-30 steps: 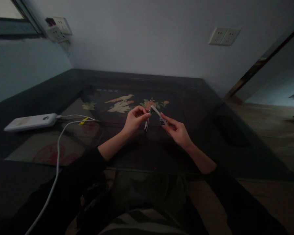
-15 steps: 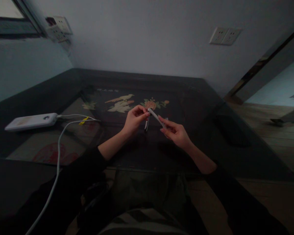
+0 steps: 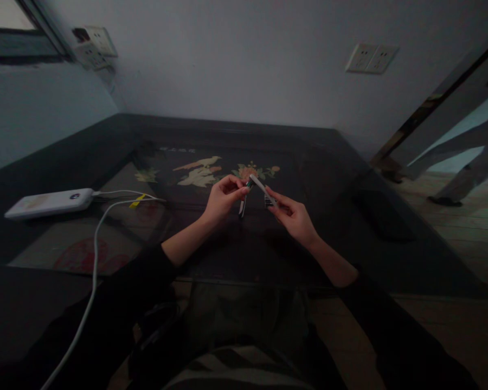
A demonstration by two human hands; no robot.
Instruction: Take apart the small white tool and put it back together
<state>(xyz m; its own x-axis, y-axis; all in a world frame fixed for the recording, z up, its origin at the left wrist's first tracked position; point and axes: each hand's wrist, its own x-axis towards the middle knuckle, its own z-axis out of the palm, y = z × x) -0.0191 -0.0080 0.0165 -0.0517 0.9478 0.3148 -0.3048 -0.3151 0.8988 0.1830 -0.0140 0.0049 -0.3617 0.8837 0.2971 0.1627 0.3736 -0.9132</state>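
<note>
Over the middle of a dark glass-topped table (image 3: 106, 162), my left hand (image 3: 223, 199) pinches a thin pen-like stick (image 3: 243, 205) with a green tip that hangs down towards the glass. My right hand (image 3: 293, 218) is closed on a short white stick (image 3: 260, 187) that slants up to the left, plus a small dark piece (image 3: 270, 202) under its fingertips. The two sticks nearly meet at their upper ends. The light is dim and I cannot make out what the small parts are.
A white power bank (image 3: 49, 202) lies at the table's left with white cables (image 3: 95, 244) running towards me. A dark flat object (image 3: 384, 219) rests on the right. Wall sockets (image 3: 370, 58) sit behind. A person's legs (image 3: 463, 179) cross the floor at far right.
The white stick in my right hand dipped towards the left hand's stick, then tilted back up. A person's legs came further into view at the far right.
</note>
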